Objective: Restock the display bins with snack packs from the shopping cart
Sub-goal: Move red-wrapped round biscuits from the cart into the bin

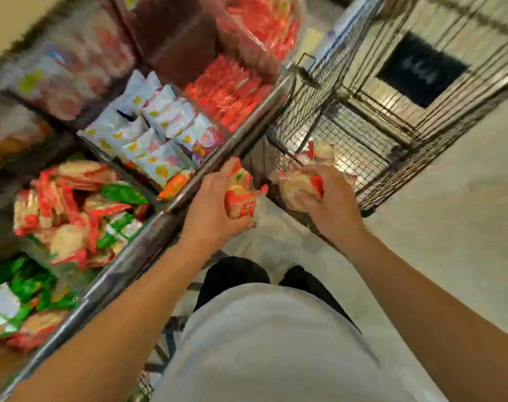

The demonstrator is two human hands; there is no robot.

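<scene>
My left hand (210, 208) grips a small stack of red and orange snack packs (241, 198) just right of the metal rail (148, 230) that fronts the display bins. My right hand (331, 198) holds another red-edged snack pack (297, 185) at the near end of the wire shopping cart (371, 146). A few more packs (319, 150) lie in the cart's bottom. To the left, one bin (70, 216) holds a pile of red and green packs.
Other bins hold white packs (148, 132), red packs (229, 91) and green packs (18, 294). A clear plastic bag (264, 236) lies on the floor between my hands. Pale floor spreads to the right. The whole view is blurred by motion.
</scene>
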